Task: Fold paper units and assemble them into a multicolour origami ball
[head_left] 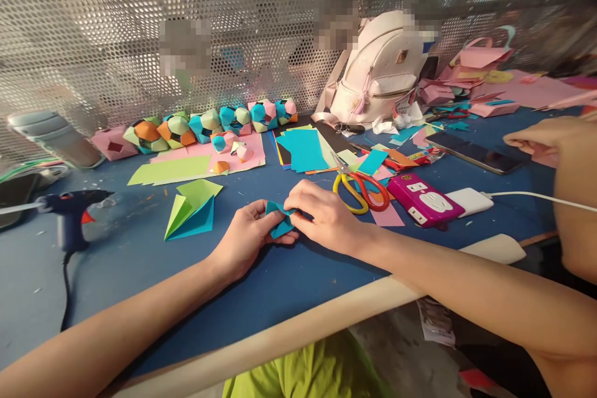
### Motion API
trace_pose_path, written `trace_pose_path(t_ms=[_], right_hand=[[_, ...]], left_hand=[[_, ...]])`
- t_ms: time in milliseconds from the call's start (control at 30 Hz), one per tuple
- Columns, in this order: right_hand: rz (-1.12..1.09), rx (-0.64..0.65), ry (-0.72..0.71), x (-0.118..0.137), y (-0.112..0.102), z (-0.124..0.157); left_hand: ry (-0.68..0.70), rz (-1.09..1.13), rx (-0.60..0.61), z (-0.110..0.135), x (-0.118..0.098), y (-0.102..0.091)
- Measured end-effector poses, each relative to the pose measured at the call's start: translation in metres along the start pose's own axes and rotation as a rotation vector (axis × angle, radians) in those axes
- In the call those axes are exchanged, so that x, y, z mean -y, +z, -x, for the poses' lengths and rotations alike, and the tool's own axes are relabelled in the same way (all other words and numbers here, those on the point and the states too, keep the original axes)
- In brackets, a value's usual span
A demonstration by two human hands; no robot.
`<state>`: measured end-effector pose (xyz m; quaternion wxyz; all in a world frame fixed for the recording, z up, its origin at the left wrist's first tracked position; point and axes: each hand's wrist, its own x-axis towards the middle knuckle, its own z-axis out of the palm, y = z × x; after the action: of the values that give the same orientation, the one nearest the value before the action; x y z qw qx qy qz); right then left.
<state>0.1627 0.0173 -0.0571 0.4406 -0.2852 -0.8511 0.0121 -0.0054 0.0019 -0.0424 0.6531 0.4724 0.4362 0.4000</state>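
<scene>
Both my hands meet at the middle of the blue table [140, 261] on a small folded teal paper piece [280, 219]. My left hand [247, 237] pinches it from the left, fingers curled under it. My right hand [321, 214] presses on it from the right with closed fingers. A folded green and teal paper [192, 211] lies to the left. Scissors with yellow and red handles [361, 189] lie just right of my right hand.
A row of coloured paper balls [209, 124] lines the perforated back wall. Loose paper sheets [303, 149], a glue gun [69, 214], a pink power strip [424, 199], a phone [476, 152] and a white backpack [382, 68] surround them. Another person's hand [550, 140] works at the right.
</scene>
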Motion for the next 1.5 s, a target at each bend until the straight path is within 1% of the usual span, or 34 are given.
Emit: trace_pose_path(t_ms=[100, 233, 367, 567, 700, 767, 867, 933, 1033, 1167, 1233, 1300, 1367, 1400, 1433, 1500], right_hand=[[0.014, -0.002, -0.032, 0.003, -0.002, -0.001], [-0.050, -0.004, -0.049, 0.008, -0.005, -0.003], [-0.046, -0.013, 0.001, 0.008, -0.004, -0.004], [-0.067, 0.021, 0.110, 0.005, -0.001, -0.002], [-0.115, 0.023, 0.095, 0.005, -0.002, -0.001], [-0.114, -0.001, 0.081, 0.004, -0.001, -0.002], [-0.104, -0.066, 0.087, 0.002, -0.001, -0.003], [-0.099, -0.102, 0.091, 0.001, 0.000, -0.003], [-0.032, -0.121, 0.045, -0.001, -0.001, -0.003], [0.159, -0.115, -0.083, -0.003, -0.002, -0.002], [0.237, -0.103, -0.117, -0.002, -0.003, -0.001], [0.216, -0.084, -0.117, 0.002, -0.006, -0.001], [0.052, -0.070, -0.037, 0.006, -0.009, -0.003], [-0.067, -0.069, 0.051, 0.007, -0.011, -0.005], [-0.196, -0.074, 0.173, 0.008, -0.013, -0.007], [-0.449, -0.081, 0.472, 0.006, -0.014, -0.011]], left_hand=[[0.023, -0.015, 0.008, 0.001, 0.000, 0.001], [0.061, -0.055, -0.004, 0.002, 0.000, 0.001], [0.089, -0.121, -0.014, 0.002, 0.001, -0.001], [0.117, -0.165, -0.024, 0.002, 0.002, -0.002], [0.148, -0.172, -0.084, 0.002, 0.001, -0.002], [0.159, -0.177, -0.094, 0.002, 0.001, -0.002], [0.128, -0.170, -0.044, 0.002, 0.002, -0.002], [0.106, -0.177, -0.032, 0.002, 0.003, -0.001], [0.100, -0.179, -0.036, 0.002, 0.004, -0.001], [0.095, -0.190, -0.037, 0.001, 0.004, -0.001], [0.090, -0.194, -0.037, 0.001, 0.004, -0.001], [0.101, -0.196, -0.036, 0.001, 0.004, -0.001], [0.117, -0.190, -0.045, 0.002, 0.003, -0.001], [0.122, -0.186, -0.050, 0.002, 0.003, -0.001], [0.125, -0.182, -0.054, 0.002, 0.002, 0.000], [0.128, -0.183, -0.050, 0.002, 0.002, 0.000]])
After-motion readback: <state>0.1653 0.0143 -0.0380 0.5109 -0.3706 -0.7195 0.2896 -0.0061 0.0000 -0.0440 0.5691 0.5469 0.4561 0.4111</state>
